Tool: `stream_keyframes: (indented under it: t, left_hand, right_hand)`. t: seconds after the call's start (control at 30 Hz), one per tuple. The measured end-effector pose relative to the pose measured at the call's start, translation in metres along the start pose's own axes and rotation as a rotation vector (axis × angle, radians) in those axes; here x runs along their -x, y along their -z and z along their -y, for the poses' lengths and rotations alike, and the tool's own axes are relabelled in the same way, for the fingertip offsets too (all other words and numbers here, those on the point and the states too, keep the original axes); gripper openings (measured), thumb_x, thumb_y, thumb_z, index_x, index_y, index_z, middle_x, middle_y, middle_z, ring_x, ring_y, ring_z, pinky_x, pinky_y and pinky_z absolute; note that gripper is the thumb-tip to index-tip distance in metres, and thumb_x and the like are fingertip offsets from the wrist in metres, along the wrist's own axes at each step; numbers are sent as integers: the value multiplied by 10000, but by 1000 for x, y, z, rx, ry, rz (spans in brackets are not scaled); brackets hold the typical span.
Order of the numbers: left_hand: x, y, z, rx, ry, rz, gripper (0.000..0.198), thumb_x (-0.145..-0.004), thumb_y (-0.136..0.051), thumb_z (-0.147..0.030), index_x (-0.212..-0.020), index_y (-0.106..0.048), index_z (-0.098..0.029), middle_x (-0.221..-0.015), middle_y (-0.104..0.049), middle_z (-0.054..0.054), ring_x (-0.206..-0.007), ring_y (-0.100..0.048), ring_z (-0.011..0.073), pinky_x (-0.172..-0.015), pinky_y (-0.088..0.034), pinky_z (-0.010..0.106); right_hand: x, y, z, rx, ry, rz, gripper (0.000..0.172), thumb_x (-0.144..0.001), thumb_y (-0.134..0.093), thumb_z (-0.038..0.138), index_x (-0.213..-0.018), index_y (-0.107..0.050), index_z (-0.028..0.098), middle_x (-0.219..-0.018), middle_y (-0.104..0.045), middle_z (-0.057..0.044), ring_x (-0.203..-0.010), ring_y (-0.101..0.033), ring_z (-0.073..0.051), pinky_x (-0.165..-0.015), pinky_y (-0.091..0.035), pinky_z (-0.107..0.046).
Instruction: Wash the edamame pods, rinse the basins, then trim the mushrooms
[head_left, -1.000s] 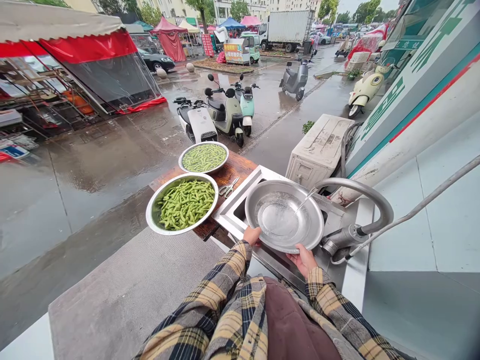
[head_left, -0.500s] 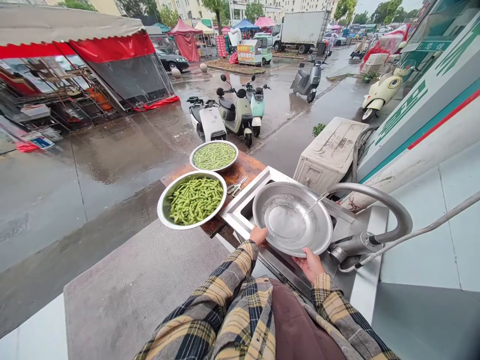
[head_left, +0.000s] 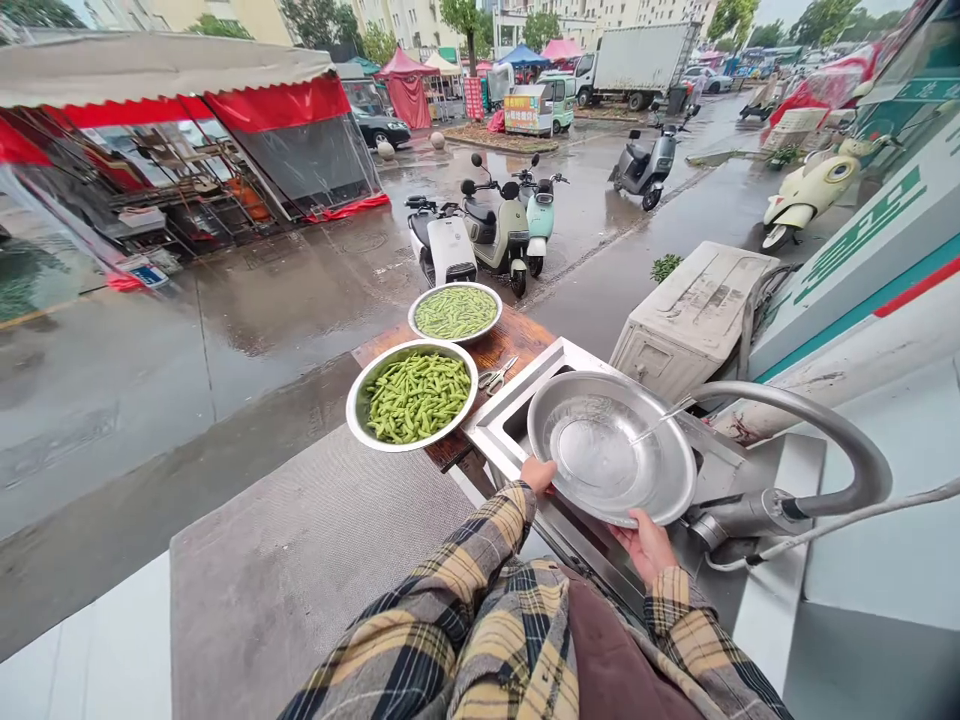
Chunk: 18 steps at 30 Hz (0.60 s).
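A wide metal basin [head_left: 600, 450] sits over the sink [head_left: 517, 455], with clear water in it. Water runs into it from the curved faucet [head_left: 840, 435] on the right. My left hand [head_left: 539, 474] grips the basin's near left rim. On the near rim, my right hand [head_left: 646, 545] holds it with the thumb on top and the fingers underneath. Left of the sink, a basin of green pods [head_left: 417, 396] stands on a wooden board, and a second basin of green pods [head_left: 455, 313], which look to be in water, stands behind it.
Scissors [head_left: 498, 375] lie on the wooden board [head_left: 517, 335] between the pod basins and the sink. A pale box-like unit [head_left: 690, 305] stands beyond the sink. Parked scooters [head_left: 495, 235] and a red-edged tent [head_left: 277, 140] are on the wet street.
My view has turned a little to the left, so everything sits further right in the picture. Both hands keep their hold on the basin, and water still runs into it.
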<state>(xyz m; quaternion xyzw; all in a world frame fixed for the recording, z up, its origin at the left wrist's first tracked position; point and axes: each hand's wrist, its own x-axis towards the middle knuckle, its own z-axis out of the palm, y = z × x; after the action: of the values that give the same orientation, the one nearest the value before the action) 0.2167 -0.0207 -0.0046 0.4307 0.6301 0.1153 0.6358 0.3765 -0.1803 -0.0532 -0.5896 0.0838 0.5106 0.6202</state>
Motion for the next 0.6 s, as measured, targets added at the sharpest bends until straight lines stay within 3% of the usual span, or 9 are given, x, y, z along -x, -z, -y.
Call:
stream_keyframes:
  t: [0.17, 0.47, 0.6]
  left_hand:
    - [3, 1, 2, 146, -31, 11, 360, -743, -562, -113, -1094, -631, -75, -723, -668, 66, -623, -652, 187, -567, -568, 286]
    - [14, 5, 11, 345, -67, 30, 311, -738, -547, -92, -1037, -632, -90, -779, -691, 79, -645, -662, 191, -610, -587, 327]
    - [24, 14, 14, 413, -67, 40, 328, -756, -531, -99, -1069, -630, -101, -815, -704, 90, -679, -671, 197, -642, -597, 334]
  right_hand:
    - [9, -3, 5, 19, 20, -21, 224, -608, -693, 174, -820, -621, 184, -713, -729, 10, -618, -687, -182, -629, -626, -307]
    - [25, -15, 22, 97, 98, -63, 306, -526, -762, 206, -805, -641, 171, -692, -725, 9, -607, -690, -194, -603, -620, -297]
    - [34, -24, 33, 216, 127, -61, 276, -566, -737, 222, -823, -644, 194, -733, -735, 10, -647, -705, -214, -570, -607, -297]
